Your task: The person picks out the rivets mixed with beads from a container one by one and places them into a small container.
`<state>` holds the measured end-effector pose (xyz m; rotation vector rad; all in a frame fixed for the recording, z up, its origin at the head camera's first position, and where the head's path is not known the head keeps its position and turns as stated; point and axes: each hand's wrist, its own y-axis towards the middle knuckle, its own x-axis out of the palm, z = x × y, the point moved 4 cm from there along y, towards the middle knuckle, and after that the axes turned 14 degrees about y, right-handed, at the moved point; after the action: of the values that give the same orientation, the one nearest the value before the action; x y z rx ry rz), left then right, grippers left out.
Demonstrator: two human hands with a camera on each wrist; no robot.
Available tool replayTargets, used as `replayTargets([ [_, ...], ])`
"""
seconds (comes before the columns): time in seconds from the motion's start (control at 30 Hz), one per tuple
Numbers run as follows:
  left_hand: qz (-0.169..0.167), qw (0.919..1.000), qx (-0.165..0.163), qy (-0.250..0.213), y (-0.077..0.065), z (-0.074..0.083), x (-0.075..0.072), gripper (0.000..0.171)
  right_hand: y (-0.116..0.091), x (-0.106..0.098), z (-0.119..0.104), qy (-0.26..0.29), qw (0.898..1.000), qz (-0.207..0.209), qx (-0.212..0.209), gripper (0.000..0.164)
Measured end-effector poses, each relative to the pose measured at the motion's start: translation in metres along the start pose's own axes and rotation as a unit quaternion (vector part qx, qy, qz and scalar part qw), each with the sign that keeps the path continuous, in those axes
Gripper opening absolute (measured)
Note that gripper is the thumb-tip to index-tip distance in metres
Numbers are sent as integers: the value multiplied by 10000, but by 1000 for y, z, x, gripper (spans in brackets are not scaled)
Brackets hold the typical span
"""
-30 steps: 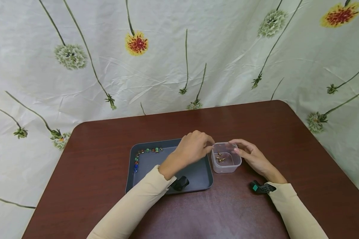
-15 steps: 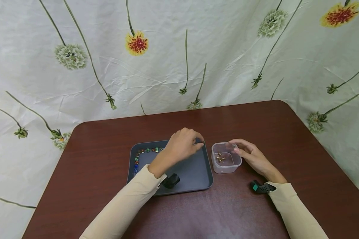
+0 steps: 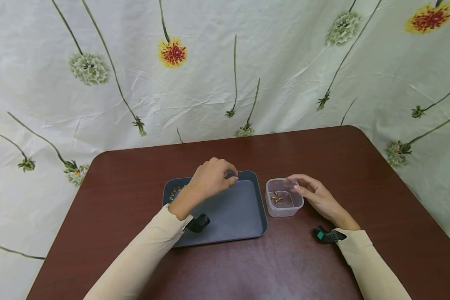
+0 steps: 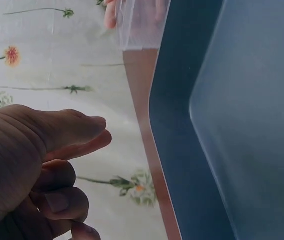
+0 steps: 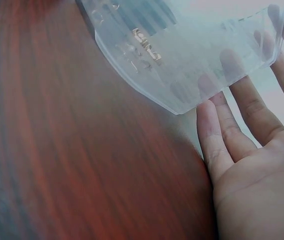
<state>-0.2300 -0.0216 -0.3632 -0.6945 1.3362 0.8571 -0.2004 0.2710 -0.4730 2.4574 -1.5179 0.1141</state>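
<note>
My left hand (image 3: 210, 179) is over the blue-grey tray (image 3: 234, 216), palm down. In the left wrist view its thumb (image 4: 84, 126) and index fingertip come close together, the other fingers curled; I cannot tell whether something small is between them. A row of coloured glass-like beads (image 3: 174, 193) lies along the tray's far left corner, partly hidden by the left hand and arm. My right hand (image 3: 316, 196) is at the right side of a clear plastic box (image 3: 285, 212), its fingers (image 5: 254, 107) extended along the outer wall. Several small gold-coloured pieces (image 3: 276, 200) lie in the box.
The box stands close beside the tray's right edge on a dark red-brown table (image 3: 303, 154). A white cloth with printed flowers (image 3: 210, 83) hangs behind the table. Both wrists wear black bands, the right one (image 3: 330, 236) with a green patch.
My left hand has moved left from the box's rim to over the tray, and its arm now covers more of the bead row. The right hand and box have stayed put.
</note>
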Motion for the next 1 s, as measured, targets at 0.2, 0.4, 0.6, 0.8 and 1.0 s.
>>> replayTargets([
  [0.2,-138,9998,-168,-28,-6,-16,2,18,0,1,-1,24,10000,25,-11,36],
  [0.4,-190,9992,-352,-74,-15,-35,5,16,0,1,-2,-18,10000,65,21,36],
  [0.6,-376,9974,-619,49,-21,-56,9,16,0,1,-2,-20,10000,21,1,36],
  [0.8,-599,9948,-816,116,-25,-68,15,16,0,1,-1,-21,10000,22,12,36],
  [1.0,-709,9927,-967,148,-26,-73,24,15,0,1,0,-21,10000,26,-9,36],
])
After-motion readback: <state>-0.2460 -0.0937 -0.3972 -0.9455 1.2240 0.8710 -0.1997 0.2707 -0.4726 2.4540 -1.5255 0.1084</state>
